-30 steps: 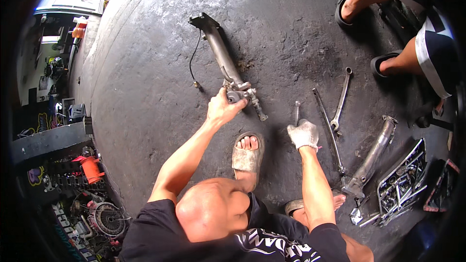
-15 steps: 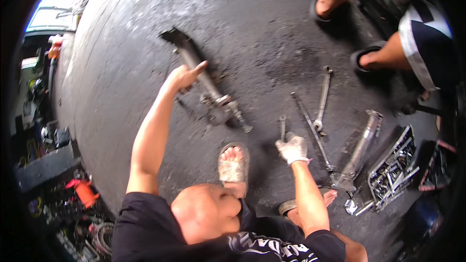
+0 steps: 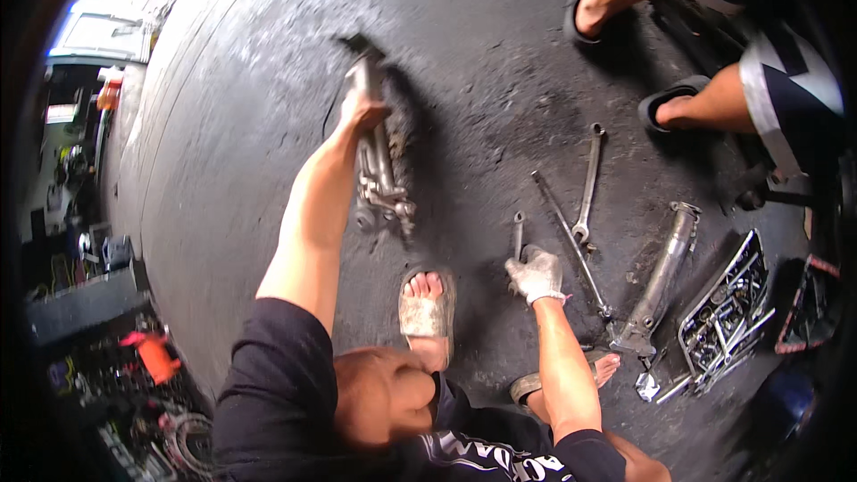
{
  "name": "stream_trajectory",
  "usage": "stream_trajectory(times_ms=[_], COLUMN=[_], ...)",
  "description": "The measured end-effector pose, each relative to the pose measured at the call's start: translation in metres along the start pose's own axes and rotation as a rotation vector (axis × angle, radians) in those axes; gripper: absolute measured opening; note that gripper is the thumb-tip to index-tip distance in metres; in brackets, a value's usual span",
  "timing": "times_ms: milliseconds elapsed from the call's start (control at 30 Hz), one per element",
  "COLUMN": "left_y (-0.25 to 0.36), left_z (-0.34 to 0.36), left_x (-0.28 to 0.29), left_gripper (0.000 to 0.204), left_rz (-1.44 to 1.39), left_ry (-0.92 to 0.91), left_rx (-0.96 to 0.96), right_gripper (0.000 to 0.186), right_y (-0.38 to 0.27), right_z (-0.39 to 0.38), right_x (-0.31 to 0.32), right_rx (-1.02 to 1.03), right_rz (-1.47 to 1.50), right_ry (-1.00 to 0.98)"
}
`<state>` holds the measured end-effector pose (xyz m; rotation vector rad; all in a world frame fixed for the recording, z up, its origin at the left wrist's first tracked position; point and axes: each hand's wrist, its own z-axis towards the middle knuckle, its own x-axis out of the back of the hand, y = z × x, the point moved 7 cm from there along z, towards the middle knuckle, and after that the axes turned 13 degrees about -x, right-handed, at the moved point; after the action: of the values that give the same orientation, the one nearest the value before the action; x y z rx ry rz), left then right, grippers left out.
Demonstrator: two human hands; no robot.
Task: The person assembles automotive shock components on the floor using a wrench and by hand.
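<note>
While the grip sits this far up the tube, the risks read as follows.

Slip risk: left hand [image 3: 361, 114] is wrapped bare around the upper part of the long metal tube assembly [image 3: 375, 156]; if the tube is oily, as this grimy floor suggests, it could slide through the fingers.
Swing risk: the heavy fitting cluster [image 3: 386, 205] hangs at 6 o'clock from the grip, so it could pendulum toward the sandalled foot [image 3: 427, 303] just below.
Blur: the tube is smeared in the picture, so how firm the hold is cannot be told.
Right hand: gloved right hand [image 3: 537, 275] is pressed on the floor, fingers curled over the small wrench [image 3: 517, 234] at 11 o'clock; whether it is clamped cannot be told.
Trip risk: long wrench [image 3: 587, 180] and thin bar [image 3: 571, 245] lie loose at 1 o'clock from that glove.
Tube position: flanged end at 12 o'clock of the grip, the rest below.
</note>
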<state>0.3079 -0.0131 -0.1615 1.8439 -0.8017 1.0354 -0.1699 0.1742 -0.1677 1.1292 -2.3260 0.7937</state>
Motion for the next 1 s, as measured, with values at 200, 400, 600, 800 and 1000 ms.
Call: stream_trajectory(times_ms=[200, 400, 600, 800, 1000], left_y=[0.096, 0.136, 0.117, 0.099, 0.072], left_z=[-0.033, -0.087, -0.138, -0.163, -0.185], left_x=[-0.028, -0.054, -0.093, -0.069, -0.041], left_gripper=[0.062, 0.059, 0.057, 0.052, 0.045], left_rz=[-0.104, 0.350, 0.657, 0.791, 0.489], left_ry=[-0.244, -0.570, -0.816, -0.622, -0.076], left_rx=[-0.563, -0.673, -0.989, -1.213, -1.088], right_gripper=[0.025, 0.023, 0.031, 0.041, 0.026], right_y=[-0.004, 0.010, 0.022, 0.064, 0.005], right_z=[-0.014, -0.032, -0.061, -0.063, -0.065], right_x=[-0.003, 0.012, 0.053, 0.102, 0.095], right_rx=[0.057, 0.353, 0.323, 0.342, 0.374], right_rz=[0.175, 0.039, -0.370, -0.576, -0.243], right_ry=[-0.146, -0.021, -0.477, -0.528, -0.303])
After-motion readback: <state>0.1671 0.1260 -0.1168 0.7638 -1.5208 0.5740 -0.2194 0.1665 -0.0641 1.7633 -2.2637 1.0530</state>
